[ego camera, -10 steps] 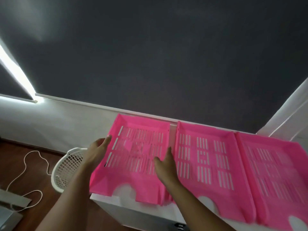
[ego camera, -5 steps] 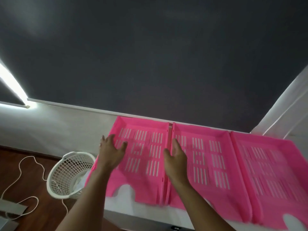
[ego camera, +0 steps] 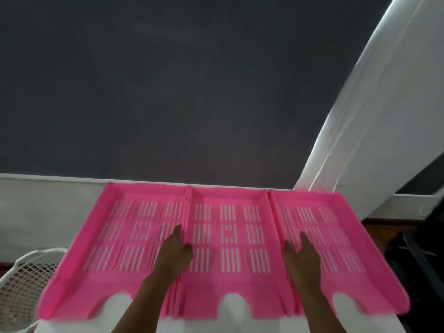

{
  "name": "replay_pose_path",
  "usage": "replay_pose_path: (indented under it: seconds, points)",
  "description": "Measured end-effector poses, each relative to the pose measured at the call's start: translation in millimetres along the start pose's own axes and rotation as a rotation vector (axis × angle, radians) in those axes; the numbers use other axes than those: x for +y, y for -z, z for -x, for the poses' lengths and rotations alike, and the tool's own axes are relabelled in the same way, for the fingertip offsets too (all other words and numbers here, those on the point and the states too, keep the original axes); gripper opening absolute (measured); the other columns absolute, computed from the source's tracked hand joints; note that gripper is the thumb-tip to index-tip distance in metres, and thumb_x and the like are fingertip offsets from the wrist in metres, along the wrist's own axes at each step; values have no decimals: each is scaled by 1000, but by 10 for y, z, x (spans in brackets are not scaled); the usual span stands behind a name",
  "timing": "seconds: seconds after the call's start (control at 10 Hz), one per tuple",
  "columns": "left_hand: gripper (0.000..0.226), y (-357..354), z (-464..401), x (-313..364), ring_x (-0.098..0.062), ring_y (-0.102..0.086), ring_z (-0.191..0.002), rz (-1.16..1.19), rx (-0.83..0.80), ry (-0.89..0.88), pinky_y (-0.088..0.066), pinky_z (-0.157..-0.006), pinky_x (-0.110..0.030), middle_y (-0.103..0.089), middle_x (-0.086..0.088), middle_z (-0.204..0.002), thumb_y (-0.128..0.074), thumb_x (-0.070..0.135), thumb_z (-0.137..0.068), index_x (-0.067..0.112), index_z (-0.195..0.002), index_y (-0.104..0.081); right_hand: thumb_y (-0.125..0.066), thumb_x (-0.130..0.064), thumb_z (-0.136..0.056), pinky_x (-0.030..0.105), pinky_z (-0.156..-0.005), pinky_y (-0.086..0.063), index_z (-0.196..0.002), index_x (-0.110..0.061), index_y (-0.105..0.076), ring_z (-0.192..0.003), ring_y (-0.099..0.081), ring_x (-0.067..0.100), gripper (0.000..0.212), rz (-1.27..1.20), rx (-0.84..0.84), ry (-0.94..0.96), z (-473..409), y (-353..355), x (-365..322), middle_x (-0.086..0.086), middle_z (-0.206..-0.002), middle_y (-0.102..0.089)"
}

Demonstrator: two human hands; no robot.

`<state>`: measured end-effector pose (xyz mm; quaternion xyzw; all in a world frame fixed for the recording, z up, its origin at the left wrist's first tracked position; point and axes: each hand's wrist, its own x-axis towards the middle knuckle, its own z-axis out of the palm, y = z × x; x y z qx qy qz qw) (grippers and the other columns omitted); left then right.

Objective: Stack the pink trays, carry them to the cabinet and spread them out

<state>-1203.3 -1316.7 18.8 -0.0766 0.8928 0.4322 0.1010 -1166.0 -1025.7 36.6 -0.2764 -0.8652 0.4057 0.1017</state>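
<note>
Three pink slotted trays lie side by side on the white cabinet top (ego camera: 232,306): the left tray (ego camera: 113,280), the middle tray (ego camera: 231,281) and the right tray (ego camera: 374,272), their side walls touching. My left hand (ego camera: 175,254) lies flat across the seam between the left and middle trays, thumb on the middle tray's side. My right hand (ego camera: 303,259) lies across the seam between the middle and right trays, thumb toward the middle tray. Neither hand lifts a tray.
A white lattice basket (ego camera: 22,282) stands on the floor left of the cabinet. A dark blind fills the wall behind, and a white curtain (ego camera: 365,111) hangs at the right. Dark objects (ego camera: 420,260) sit on the floor at the far right.
The left tray has been set down flat against the middle one. Both hands have moved right, from the left tray's sides to the middle tray's sides. The view has turned right.
</note>
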Motion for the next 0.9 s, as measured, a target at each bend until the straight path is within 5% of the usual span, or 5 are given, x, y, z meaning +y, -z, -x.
replay_pose_path:
  seconds: [0.2, 0.5, 0.7, 0.8, 0.9]
  points:
    - [62, -110, 41, 83, -8, -50, -41, -5, 68, 22, -39, -34, -14, -56, -6, -63, -45, -1, -98, 3, -155, -19, -52, -9, -102, 8, -34, -40, -142, 0, -48, -29, -45, -3, 42, -45, -173, 134, 77, -55, 27, -6, -57, -54]
    - [56, -117, 70, 157, -2, -45, -39, -44, 123, 4, -33, -30, -10, -52, 2, -61, -44, 1, -100, -2, -152, -25, -54, 3, -97, 7, -29, -35, -144, -2, -46, -27, -47, -6, 48, 21, -216, 111, 121, -40, -19, -9, -51, -51]
    - [54, -122, 57, 151, -8, -58, -50, -102, 96, 30, -44, -38, -12, -64, -9, -74, -45, 2, -99, -5, -150, -27, -53, -1, -98, 6, -34, -39, -146, -3, -45, -31, -51, -9, 49, 97, -193, 139, 126, -61, -3, -8, -60, -57]
    - [57, -58, 50, 187, -37, -58, -121, -244, 96, 1, -55, -96, -44, -50, -30, -138, -48, 19, -101, -2, -150, -26, -54, -11, -101, 8, -51, -52, -150, -5, -39, -41, -57, -10, 51, 36, -191, 158, 214, 15, -90, -1, -85, -66]
    - [67, 0, 280, 214, -30, -13, -151, -203, 271, -111, -22, -119, -46, -20, -12, -164, -48, 37, -101, 6, -155, -22, -61, -23, -98, 30, -103, -46, -149, -14, -43, -111, -66, 13, 55, -17, -214, 212, 390, 292, 0, 2, -135, -62]
